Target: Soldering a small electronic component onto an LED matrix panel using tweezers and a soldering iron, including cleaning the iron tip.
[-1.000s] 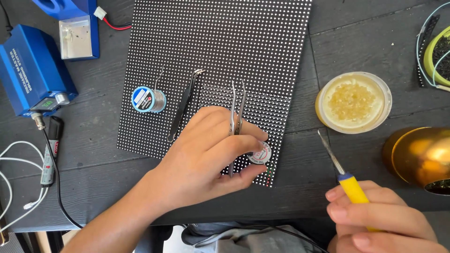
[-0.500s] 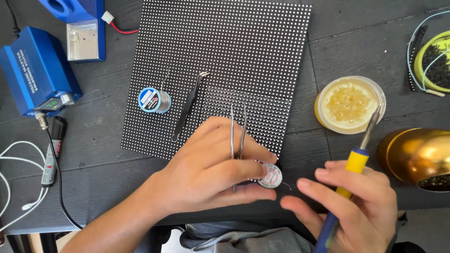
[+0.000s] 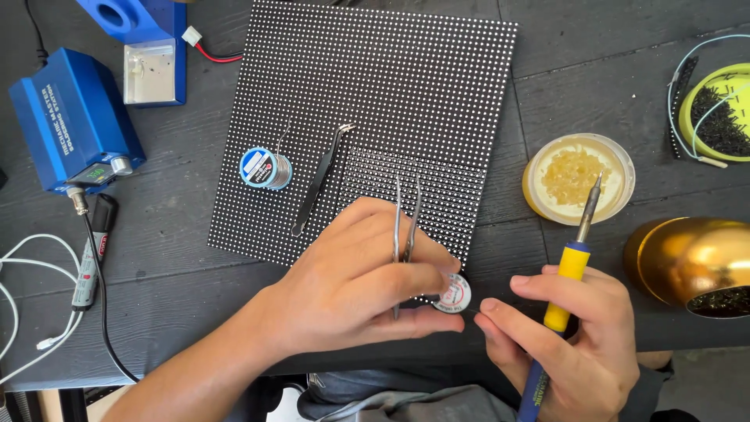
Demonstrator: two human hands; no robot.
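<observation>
My left hand [image 3: 355,285] rests on the near edge of a black dotted LED panel [image 3: 391,94]. It grips silver tweezers [image 3: 407,215] that point away from me, and its fingertips pinch a small round white wick spool [image 3: 454,295]. My right hand [image 3: 566,344] holds a soldering iron [image 3: 572,262] with a yellow and blue handle, the metal tip lying over a round tub of yellowish flux [image 3: 578,178]. The right forefinger reaches toward the thin strand at the spool's right side.
On the panel lie black tweezers [image 3: 319,181] and a blue solder reel [image 3: 266,169]. A blue soldering station [image 3: 74,121] and blue stand [image 3: 148,51] sit at the left, with cables [image 3: 31,305]. A gold dome [image 3: 691,262] and a yellow bowl [image 3: 715,101] sit at the right.
My right hand has swung the soldering iron up from the lower right so its tip lies over the flux tub. My left hand slid the wick spool slightly right, off the panel's corner.
</observation>
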